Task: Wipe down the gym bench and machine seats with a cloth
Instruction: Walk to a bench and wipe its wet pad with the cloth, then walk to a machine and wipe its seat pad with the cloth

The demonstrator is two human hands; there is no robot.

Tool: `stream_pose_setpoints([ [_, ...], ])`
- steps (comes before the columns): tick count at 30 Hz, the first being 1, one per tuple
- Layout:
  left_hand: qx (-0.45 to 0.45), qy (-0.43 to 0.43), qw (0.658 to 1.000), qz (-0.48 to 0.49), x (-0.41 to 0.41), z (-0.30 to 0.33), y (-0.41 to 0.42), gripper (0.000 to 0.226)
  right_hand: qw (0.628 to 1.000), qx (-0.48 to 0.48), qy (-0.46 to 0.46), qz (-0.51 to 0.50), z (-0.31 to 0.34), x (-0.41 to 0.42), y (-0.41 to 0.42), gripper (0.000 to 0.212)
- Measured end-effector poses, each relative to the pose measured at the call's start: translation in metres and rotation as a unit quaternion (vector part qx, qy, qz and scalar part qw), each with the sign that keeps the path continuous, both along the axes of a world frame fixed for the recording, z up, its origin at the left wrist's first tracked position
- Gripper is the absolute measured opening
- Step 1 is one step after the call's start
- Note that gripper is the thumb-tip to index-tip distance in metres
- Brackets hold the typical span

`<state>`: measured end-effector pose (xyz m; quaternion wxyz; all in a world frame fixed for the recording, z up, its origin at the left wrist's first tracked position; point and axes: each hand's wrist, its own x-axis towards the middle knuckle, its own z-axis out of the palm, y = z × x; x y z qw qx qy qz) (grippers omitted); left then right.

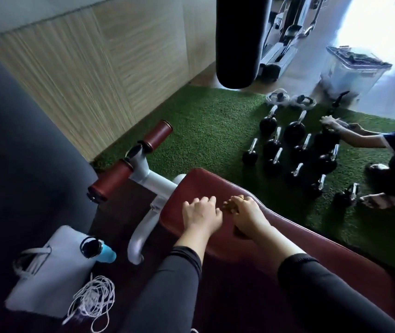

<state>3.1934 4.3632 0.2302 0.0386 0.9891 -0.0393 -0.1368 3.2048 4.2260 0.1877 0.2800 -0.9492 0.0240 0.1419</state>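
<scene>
A dark red padded gym bench (215,186) on a white frame runs from the lower right toward the middle. Both my hands lie on its pad near the far end. My right hand (248,216) grips a small brownish cloth (230,205), bunched under its fingers against the pad. Just left of it, my left hand (201,215) rests on the pad with fingers bent, and I cannot see anything in it. Most of the cloth is hidden under my right hand.
Red foam rollers (129,162) stick out past the bench end. A grey bag (47,272), blue bottle (100,251) and white cord (93,301) lie on the floor at left. Several kettlebells (292,150) stand on green turf. Another person (383,145) crouches at right. A black punch bag (239,42) hangs above.
</scene>
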Motion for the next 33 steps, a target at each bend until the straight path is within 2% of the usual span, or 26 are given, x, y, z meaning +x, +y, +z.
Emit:
stream_pose_setpoints([
  [4,-0.005,0.011,1.000,-0.006,-0.021,0.033,-0.024,0.045,0.999,0.004,0.026,-0.028,0.033,-0.032,-0.021,0.051],
  [11,-0.004,0.029,0.999,-0.038,-0.038,0.039,-0.044,0.046,0.996,0.006,0.038,-0.079,0.049,-0.059,-0.036,0.047],
  [20,-0.005,0.031,0.993,-0.116,0.013,0.038,-0.038,0.043,0.983,0.019,0.041,-0.177,0.050,-0.034,-0.020,0.047],
  [27,0.012,0.040,0.977,-0.207,0.066,0.036,-0.030,0.046,0.955,0.045,0.023,-0.291,0.051,-0.014,0.003,0.040],
  [33,0.025,0.033,0.943,-0.330,0.066,0.034,-0.062,0.047,0.907,0.046,0.008,-0.418,0.051,-0.039,-0.013,0.035],
])
